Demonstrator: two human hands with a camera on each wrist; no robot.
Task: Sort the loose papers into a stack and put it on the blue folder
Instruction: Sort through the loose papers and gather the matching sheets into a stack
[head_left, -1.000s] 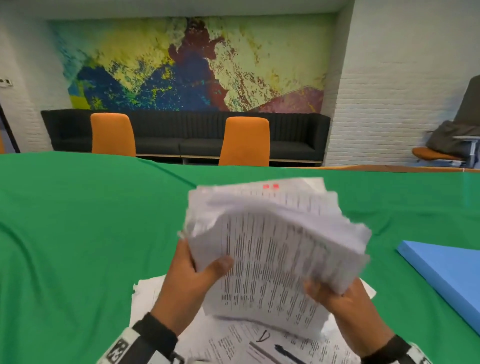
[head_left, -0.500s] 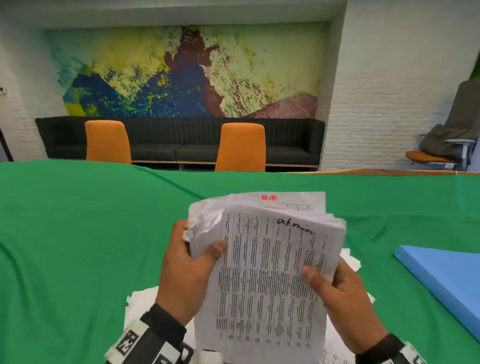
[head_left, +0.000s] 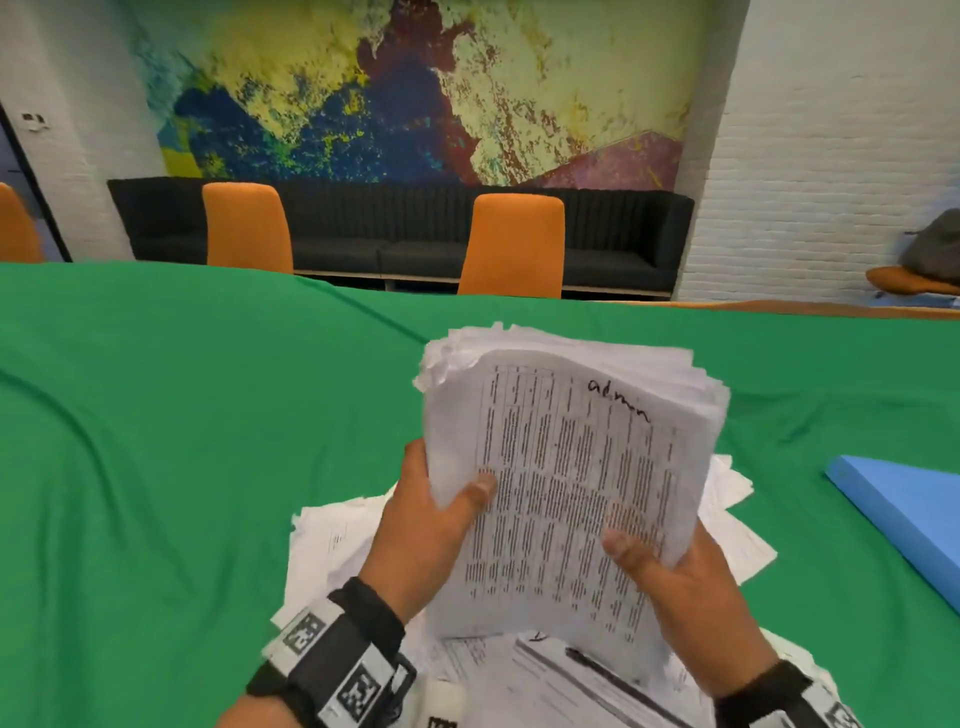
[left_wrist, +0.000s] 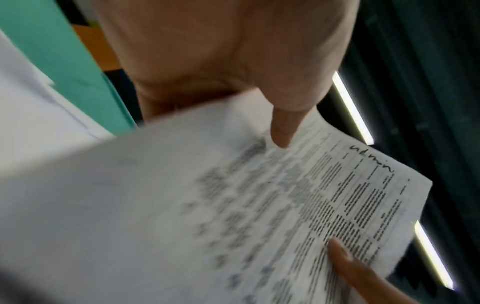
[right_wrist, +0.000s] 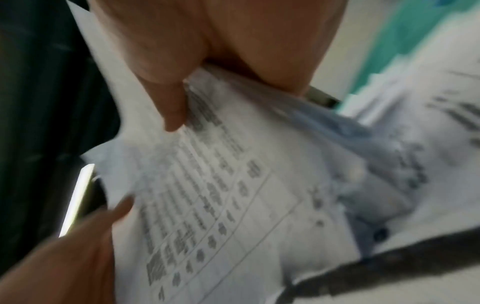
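A thick stack of printed papers (head_left: 566, 467) stands upright on its bottom edge, its front sheet marked "admin" by hand. My left hand (head_left: 441, 514) grips its left edge, thumb on the front sheet. My right hand (head_left: 660, 566) grips the lower right edge the same way. In the left wrist view the stack of papers (left_wrist: 259, 205) fills the frame under my thumb. The right wrist view shows the papers (right_wrist: 221, 195) blurred. More loose papers (head_left: 337, 540) lie on the green cloth beneath and around the stack. The blue folder (head_left: 904, 514) lies flat at the right.
A green cloth (head_left: 156, 467) covers the wide table. Two orange chairs (head_left: 511, 244) stand at its far edge before a black sofa (head_left: 395, 234). Further sheets with a dark line across them (head_left: 571, 680) lie near me.
The fanned, tilted bundle has been squared up and set upright on its bottom edge. Both hands have kept their grip on its sides, and the view has dipped slightly.
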